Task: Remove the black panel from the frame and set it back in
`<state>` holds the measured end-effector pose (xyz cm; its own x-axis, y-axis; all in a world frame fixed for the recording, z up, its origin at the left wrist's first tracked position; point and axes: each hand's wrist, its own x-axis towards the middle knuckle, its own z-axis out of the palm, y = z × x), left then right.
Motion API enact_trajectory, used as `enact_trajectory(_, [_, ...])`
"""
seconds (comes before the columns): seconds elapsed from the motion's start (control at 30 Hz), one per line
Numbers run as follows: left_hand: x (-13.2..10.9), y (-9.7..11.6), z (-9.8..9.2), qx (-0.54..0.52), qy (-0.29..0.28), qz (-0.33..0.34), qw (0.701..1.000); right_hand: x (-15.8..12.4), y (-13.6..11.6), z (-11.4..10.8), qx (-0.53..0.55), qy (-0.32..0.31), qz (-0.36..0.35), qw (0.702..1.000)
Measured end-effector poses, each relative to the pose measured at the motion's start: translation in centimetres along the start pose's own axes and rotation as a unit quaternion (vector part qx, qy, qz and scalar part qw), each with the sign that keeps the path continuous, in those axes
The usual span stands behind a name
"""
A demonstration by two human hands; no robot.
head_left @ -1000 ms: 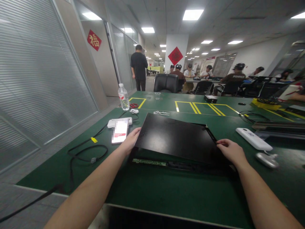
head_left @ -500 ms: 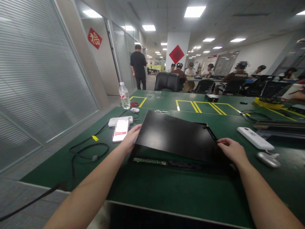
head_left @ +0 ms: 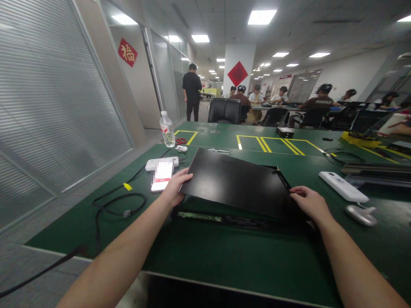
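A flat black panel (head_left: 234,182) lies tilted over a dark frame, turned slightly against it. Along the near side of the frame a strip of green circuit board (head_left: 201,217) shows. My left hand (head_left: 175,188) grips the panel's left edge, with the thumb on top. At the right side, my right hand (head_left: 308,201) pinches the black frame's edge (head_left: 283,179) between thumb and fingers. How far the panel touches the frame underneath is hidden.
On the green table (head_left: 244,261) are a lit phone (head_left: 162,175), a white power bank (head_left: 343,187), a silver mouse (head_left: 361,214), a bottle (head_left: 167,130), red scissors (head_left: 180,140) and a looped black cable (head_left: 120,212). Several people sit farther back.
My left thumb has come over the panel's left edge. Both the panel and my right hand have shifted slightly left. A standing person in the background has moved right.
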<state>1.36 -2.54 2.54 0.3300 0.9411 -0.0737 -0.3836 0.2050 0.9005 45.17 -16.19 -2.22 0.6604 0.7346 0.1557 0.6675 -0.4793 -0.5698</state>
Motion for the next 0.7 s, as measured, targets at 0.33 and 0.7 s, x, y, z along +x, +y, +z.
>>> enact_trajectory(0.33, [-0.39, 0.41, 0.17, -0.004, -0.012, 0.036, 0.999, 0.22, -0.05, 0.2, 0.056, -0.013, 0.029, 0.998])
enact_trajectory(0.7, [-0.97, 0.65, 0.64, 0.007, -0.029, 0.077, 0.997, 0.78, 0.71, 0.33, 0.087, 0.014, 0.062, 0.994])
